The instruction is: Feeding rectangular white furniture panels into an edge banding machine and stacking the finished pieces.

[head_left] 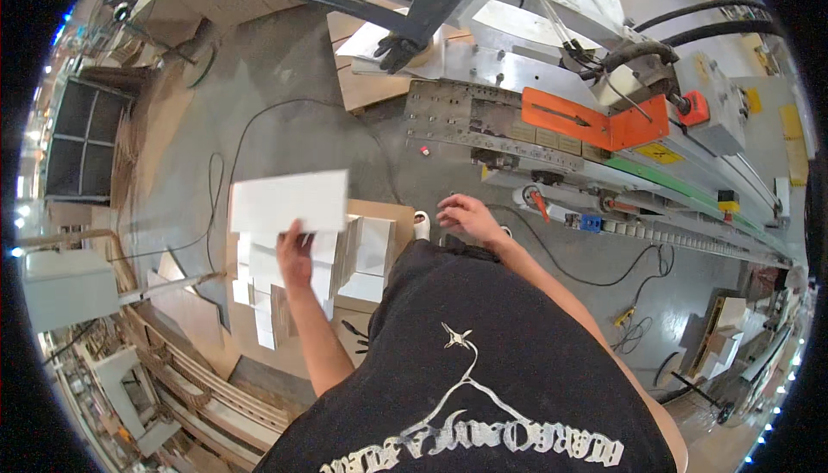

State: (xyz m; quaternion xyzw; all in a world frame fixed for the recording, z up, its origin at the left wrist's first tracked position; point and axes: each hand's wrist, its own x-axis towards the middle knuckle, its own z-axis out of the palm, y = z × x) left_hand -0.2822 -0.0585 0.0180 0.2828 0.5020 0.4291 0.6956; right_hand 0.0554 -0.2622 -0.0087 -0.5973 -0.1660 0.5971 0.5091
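Shirt [517, 335]; white panel [289, 200], long axis crosswise

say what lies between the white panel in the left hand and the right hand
In the head view, part of a brown board and a white shoe show between the white panel and the right hand.

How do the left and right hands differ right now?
The left hand grips a white panel; the right hand holds nothing visible. The left hand is beside the white stacks; the right hand is nearer the machine. Both hands are bare.
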